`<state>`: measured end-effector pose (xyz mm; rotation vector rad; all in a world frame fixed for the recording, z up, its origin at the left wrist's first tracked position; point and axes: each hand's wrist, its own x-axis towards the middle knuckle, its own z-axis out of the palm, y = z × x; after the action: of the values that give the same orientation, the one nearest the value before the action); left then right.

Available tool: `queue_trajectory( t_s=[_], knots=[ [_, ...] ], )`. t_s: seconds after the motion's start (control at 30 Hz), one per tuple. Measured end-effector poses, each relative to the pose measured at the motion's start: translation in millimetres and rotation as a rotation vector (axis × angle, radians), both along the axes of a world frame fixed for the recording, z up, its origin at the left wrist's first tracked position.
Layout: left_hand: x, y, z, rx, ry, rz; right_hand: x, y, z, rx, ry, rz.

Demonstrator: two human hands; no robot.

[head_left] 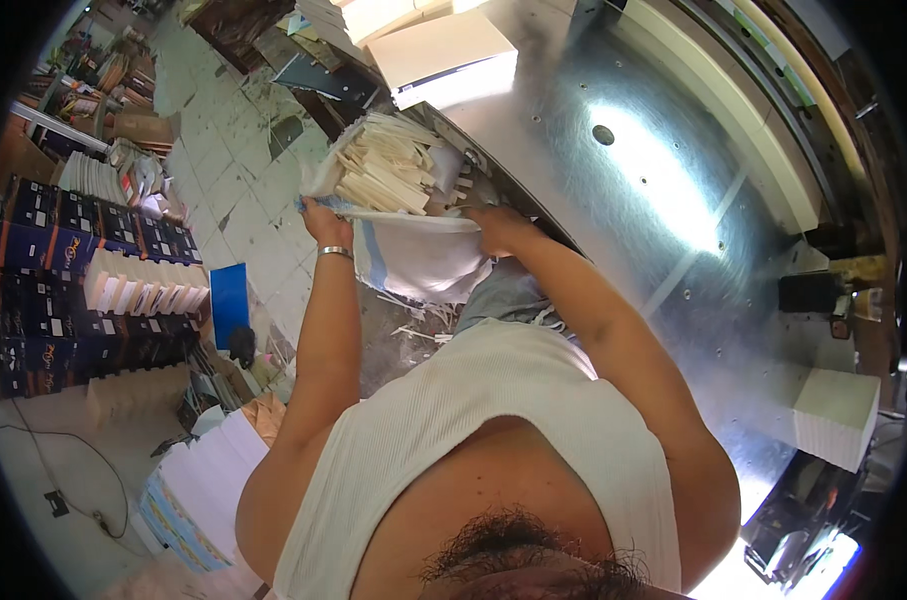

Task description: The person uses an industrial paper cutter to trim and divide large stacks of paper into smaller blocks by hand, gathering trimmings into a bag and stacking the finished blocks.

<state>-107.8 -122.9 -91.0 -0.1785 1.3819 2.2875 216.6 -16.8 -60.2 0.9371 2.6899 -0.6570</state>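
Note:
A white woven sack [423,262] with a blue stripe hangs open beside the metal table [613,230]. It is filled with many narrow white paper offcut strips [388,165]. My left hand [325,222] grips the near left rim of the sack; a metal bangle is on that wrist. My right hand [498,226] clutches the right rim, close to the table's edge. Both arms reach forward from my body, which is in a white sleeveless top.
A stack of white paper [835,415] sits on the shiny table at right, a larger white stack [448,55] at the far end. Dark blue boxes [63,290] and paper piles [213,470] stand on the tiled floor at left. Loose strips litter the floor under the sack.

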Motion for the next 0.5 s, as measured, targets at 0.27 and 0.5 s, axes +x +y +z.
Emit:
queue_trajectory(
  t_s=[0.27,0.5],
  knots=[
    [0.2,-1.1,-0.6,0.007,-0.134,0.017,13.2,-16.3,10.0,0.016,0.051,-0.095],
    [13.4,-28.3,3.5,-0.025,-0.162,-0.037,37.0,-58.6,49.1,-0.039,0.125,-0.092]
  ],
)
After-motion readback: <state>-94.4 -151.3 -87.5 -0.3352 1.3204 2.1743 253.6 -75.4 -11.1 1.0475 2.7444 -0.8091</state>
